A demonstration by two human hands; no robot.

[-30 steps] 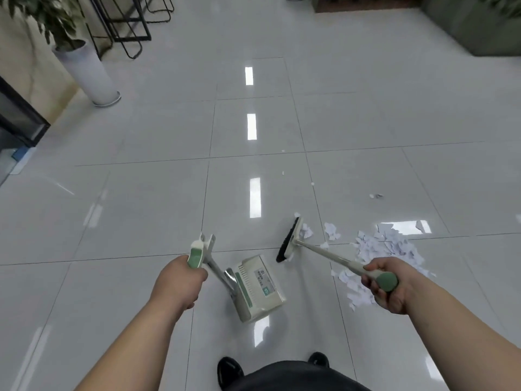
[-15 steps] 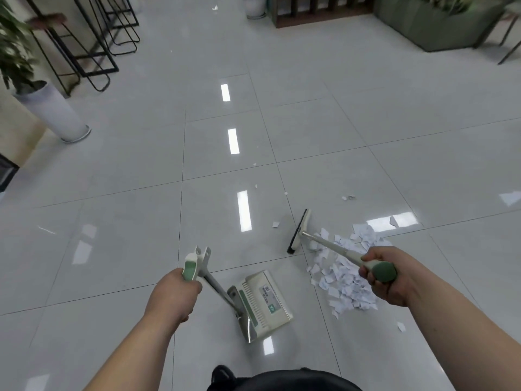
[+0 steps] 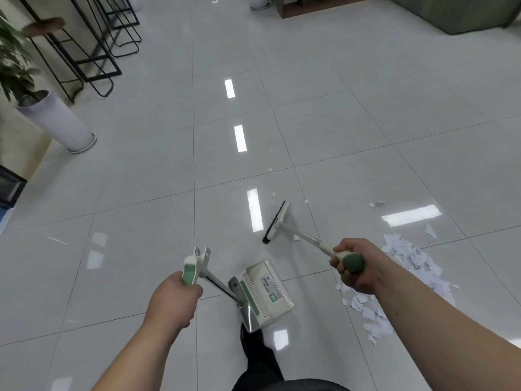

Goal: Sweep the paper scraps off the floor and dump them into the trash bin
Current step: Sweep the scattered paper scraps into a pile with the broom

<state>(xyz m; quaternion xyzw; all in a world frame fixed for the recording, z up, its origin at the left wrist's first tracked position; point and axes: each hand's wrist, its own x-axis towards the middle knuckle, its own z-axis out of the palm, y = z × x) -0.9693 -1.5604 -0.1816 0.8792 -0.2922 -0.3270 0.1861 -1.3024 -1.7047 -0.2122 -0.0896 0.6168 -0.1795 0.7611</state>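
Note:
My right hand [image 3: 355, 266] grips the green end of a small broom's handle; the broom head [image 3: 275, 221] with black bristles is out ahead on the tile. My left hand [image 3: 174, 299] holds the green-and-white grip of a long-handled dustpan [image 3: 262, 294], whose cream pan hangs low near my foot. A pile of white paper scraps [image 3: 406, 258] lies on the floor to the right, partly hidden behind my right arm. A few stray scraps [image 3: 376, 204] lie farther out. No trash bin is in view.
A white planter [image 3: 60, 122] with a leafy plant stands at the left. Black metal stool frames [image 3: 98, 46] stand at the back left. A wooden shelf base [image 3: 315, 7] and a dark green box [image 3: 456, 12] are at the back. My black shoe [image 3: 251, 342] is under the pan.
The broom head has moved left and away from the pile, which now lies to the right of my right hand. My view has turned and my foot has stepped forward.

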